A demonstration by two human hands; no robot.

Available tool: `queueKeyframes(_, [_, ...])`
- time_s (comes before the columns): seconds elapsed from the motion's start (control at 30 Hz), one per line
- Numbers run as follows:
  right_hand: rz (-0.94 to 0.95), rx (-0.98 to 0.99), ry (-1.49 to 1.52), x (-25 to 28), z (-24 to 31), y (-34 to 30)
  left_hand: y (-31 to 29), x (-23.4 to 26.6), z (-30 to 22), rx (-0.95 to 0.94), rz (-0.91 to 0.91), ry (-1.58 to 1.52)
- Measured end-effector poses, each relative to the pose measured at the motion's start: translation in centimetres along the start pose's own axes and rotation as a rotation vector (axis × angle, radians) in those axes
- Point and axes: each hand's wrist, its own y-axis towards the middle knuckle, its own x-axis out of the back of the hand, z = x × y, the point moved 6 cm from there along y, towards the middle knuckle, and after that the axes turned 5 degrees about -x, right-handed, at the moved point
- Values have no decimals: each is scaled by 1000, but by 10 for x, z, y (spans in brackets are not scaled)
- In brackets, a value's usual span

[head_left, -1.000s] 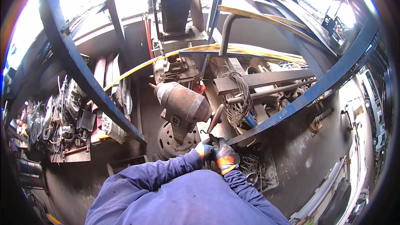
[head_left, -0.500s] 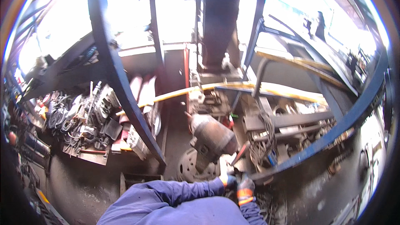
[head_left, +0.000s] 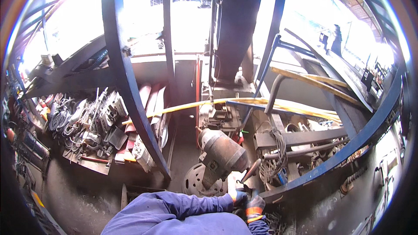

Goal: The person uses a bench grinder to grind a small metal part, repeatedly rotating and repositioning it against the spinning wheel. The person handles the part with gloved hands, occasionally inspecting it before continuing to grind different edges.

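A rusty cylindrical motor housing [head_left: 224, 150] stands tilted in front of me, above a round base plate with holes [head_left: 193, 180]. Just right of its near end, my two gloved hands are close together. My left hand [head_left: 239, 197] reaches in from a blue sleeve, and its fingers look curled around a small dark piece. Beside it, my right hand [head_left: 255, 204], in a grey glove with an orange cuff, looks closed too. What they grip is too small and dark to name. A pale upright piece [head_left: 232, 184] shows by the left wrist.
A blue beam [head_left: 322, 159] curves along the right, beside a coil of wire [head_left: 277, 156] and metal bars [head_left: 305, 137]. A blue post [head_left: 130, 85] slants down on the left, near piled cables and scrap [head_left: 93, 122]. A yellow pipe [head_left: 187, 105] crosses behind the motor housing.
The view has tilted slightly, so the background sits a little lower in the picture. My hands stay together in nearly the same place, with the right one slightly shifted.
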Motion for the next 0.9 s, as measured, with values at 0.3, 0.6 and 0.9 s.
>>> queueKeyframes(0.3, [-23, -6, 34, 7, 5, -3, -51, -65, -80, 87, -194, 337])
queueKeyframes(0.6, [-16, -16, 38, 15, 8, -5, -49, -68, -80, -78, -72, 477])
queueKeyframes(0.9, [-39, -40, 43, 8, -10, -11, -49, -67, -62, 160, -222, 249])
